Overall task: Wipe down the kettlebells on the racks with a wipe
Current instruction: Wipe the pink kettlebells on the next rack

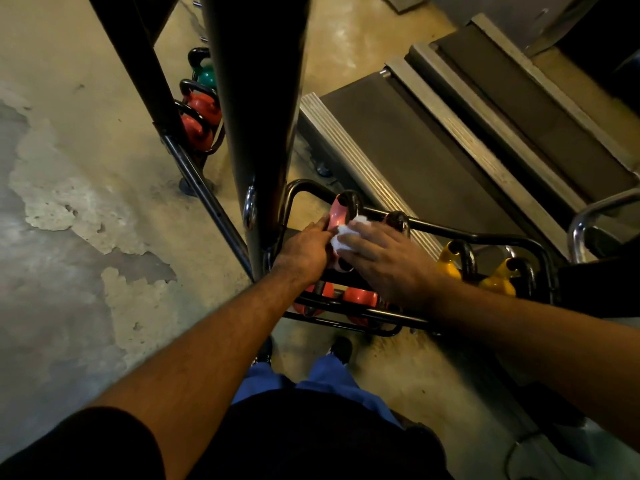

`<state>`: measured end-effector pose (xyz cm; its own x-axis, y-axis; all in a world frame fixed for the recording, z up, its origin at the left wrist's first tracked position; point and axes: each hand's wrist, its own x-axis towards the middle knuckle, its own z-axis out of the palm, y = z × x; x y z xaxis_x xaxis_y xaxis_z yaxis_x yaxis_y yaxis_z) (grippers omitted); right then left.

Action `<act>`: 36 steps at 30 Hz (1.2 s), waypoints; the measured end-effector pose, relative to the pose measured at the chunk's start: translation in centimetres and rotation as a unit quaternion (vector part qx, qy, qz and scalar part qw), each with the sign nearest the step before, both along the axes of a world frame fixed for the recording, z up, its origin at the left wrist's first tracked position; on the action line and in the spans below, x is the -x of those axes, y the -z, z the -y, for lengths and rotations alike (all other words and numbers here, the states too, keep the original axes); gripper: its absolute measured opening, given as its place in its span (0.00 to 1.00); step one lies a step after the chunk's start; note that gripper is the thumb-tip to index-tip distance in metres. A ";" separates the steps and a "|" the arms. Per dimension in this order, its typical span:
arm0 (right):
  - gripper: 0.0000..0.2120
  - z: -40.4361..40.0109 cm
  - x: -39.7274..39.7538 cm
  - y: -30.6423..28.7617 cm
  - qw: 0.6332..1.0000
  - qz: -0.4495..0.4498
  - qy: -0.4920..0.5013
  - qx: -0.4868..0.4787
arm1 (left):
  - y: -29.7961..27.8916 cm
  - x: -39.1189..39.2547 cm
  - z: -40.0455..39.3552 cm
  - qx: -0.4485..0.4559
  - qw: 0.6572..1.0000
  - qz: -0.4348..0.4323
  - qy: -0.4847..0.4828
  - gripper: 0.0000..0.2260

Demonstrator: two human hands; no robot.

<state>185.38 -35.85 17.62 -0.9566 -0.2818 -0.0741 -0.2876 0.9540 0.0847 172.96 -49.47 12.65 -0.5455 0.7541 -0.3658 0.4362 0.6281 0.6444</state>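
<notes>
I see the pink kettlebell (338, 216) on the top rail of the black rack (485, 237), near centre. My left hand (304, 249) rests against its left side, fingers fairly straight. My right hand (384, 258) presses the white wipe (346, 237) onto it – the fingers cover most of the bell, so their grip on the wipe is unclear
</notes>
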 end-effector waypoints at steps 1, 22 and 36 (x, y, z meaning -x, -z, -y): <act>0.27 0.7 -0.9 0.6 1.000 0.000 -0.022 -0.004 | 0.2 0.0 0.1 -0.001 1.000 -0.003 0.006 0.21; 0.27 7.4 -4.4 5.9 0.947 -0.101 0.200 0.231 | -0.8 -0.5 -0.3 -0.037 0.978 0.141 -0.151 0.15; 0.32 11.0 -2.6 8.9 0.825 -0.199 0.315 0.424 | -2.7 0.4 0.0 0.148 0.978 -0.134 0.067 0.12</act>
